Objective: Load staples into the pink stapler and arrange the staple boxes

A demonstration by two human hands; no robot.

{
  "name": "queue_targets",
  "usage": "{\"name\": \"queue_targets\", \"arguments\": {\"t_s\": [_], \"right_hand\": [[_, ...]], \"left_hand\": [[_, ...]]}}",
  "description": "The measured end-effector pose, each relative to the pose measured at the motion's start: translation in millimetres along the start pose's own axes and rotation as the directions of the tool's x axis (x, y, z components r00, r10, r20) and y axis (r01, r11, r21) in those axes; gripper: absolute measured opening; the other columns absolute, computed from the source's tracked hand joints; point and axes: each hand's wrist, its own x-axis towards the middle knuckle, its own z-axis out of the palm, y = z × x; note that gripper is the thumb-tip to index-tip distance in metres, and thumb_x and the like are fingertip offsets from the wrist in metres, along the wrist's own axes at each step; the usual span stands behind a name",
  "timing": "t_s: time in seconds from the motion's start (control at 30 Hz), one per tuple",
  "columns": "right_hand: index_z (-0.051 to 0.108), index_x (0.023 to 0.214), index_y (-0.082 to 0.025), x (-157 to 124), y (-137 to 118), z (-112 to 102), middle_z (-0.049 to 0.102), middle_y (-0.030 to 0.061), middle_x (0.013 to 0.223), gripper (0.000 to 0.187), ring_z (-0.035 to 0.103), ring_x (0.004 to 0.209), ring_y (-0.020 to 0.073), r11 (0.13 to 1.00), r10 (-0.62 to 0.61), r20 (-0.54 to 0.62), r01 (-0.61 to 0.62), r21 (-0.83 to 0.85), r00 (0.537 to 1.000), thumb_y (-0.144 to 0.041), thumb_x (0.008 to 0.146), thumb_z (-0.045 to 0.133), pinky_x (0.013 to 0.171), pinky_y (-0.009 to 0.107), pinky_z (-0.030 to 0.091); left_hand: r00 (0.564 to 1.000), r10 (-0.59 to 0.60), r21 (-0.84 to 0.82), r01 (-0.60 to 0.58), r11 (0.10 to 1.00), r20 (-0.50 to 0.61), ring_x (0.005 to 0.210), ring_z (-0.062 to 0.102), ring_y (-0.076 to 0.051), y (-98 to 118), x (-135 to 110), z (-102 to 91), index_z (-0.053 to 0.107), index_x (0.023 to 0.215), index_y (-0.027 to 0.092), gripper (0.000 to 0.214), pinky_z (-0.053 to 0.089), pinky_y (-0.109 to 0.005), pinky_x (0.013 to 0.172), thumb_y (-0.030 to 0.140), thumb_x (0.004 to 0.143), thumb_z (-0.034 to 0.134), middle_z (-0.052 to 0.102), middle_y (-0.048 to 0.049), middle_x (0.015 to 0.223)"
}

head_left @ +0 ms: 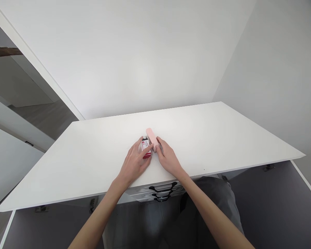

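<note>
Both hands are together near the middle of a white countertop (98,152). A pink stapler (152,137) slants away from me, and my right hand (169,157) grips its near end between thumb and fingers. Just left of it is a small white and red box (145,144) with a dark far end. My left hand (134,160) is closed around this box, fingers at its far left side and thumb by its near end. One left finger reaches across the box toward the stapler; whether it touches is hard to tell. The fingers cover part of the box.
A white wall rises behind the countertop, with a grey wall (282,79) at the right. Below the front edge are drawers with black handles (163,188) and open cabinet doors (280,204) on both sides. A doorway opens at the left.
</note>
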Motion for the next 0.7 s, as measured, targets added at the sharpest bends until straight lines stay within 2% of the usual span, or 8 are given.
{"name": "queue_targets", "arguments": {"t_s": [0.23,0.37,0.5,0.6,0.7], "right_hand": [[0.047,0.159,-0.020,-1.3,-3.4,-1.2,0.051,0.0134,0.163,0.059,0.048,0.151,0.0307,1.000,-0.004,-0.018,0.004,0.005,1.000,-0.046,0.107,0.039,0.127,0.053,0.035],[0.050,0.157,-0.020,-2.0,-3.8,-1.3,0.055,0.0141,0.159,0.056,0.050,0.149,0.0304,1.000,-0.010,-0.030,0.010,0.005,1.000,-0.045,0.107,0.042,0.126,0.052,0.038],[0.051,0.155,-0.019,-2.3,-4.4,-2.2,0.056,0.0145,0.158,0.055,0.052,0.148,0.0312,1.000,-0.015,-0.037,0.015,0.001,0.999,-0.044,0.107,0.042,0.123,0.051,0.042],[0.051,0.155,-0.018,-2.8,-5.5,-3.5,0.055,0.0152,0.159,0.056,0.052,0.147,0.0318,1.000,-0.001,-0.024,0.001,-0.001,1.000,-0.044,0.106,0.042,0.120,0.051,0.045],[0.050,0.156,-0.017,-3.5,-6.2,-4.5,0.055,0.0156,0.159,0.057,0.053,0.146,0.0320,1.000,0.013,-0.010,-0.013,0.004,1.000,-0.044,0.106,0.043,0.117,0.050,0.048]], "left_hand": [[0.993,-0.085,0.002,0.085,0.996,-0.083,0.142,0.058,-0.030,-0.6,-5.0,0.4,0.059,0.144,0.033,0.043,0.056,-0.048,0.110,0.033,0.101,0.056,0.043,-0.0079,0.167],[0.983,-0.159,0.013,0.161,0.987,-0.097,0.119,0.072,-0.029,-1.5,-4.4,0.4,0.060,0.134,0.032,0.037,0.063,-0.046,0.096,0.034,0.097,0.062,0.048,-0.0075,0.164],[0.968,-0.209,0.014,0.213,0.977,-0.139,0.101,0.077,-0.025,-5.5,-4.0,1.1,0.060,0.128,0.030,0.027,0.064,-0.041,0.079,0.034,0.102,0.054,0.052,-0.0078,0.161],[0.958,-0.228,0.022,0.235,0.972,-0.173,0.104,0.076,-0.025,-17.4,-6.6,-0.9,0.058,0.130,0.029,0.028,0.063,-0.039,0.077,0.029,0.103,0.051,0.053,-0.0068,0.160],[0.942,-0.247,0.024,0.259,0.965,-0.228,0.117,0.072,-0.028,-41.9,-11.4,-8.7,0.059,0.129,0.028,0.029,0.063,-0.042,0.089,0.027,0.101,0.053,0.054,-0.0071,0.158]]}}
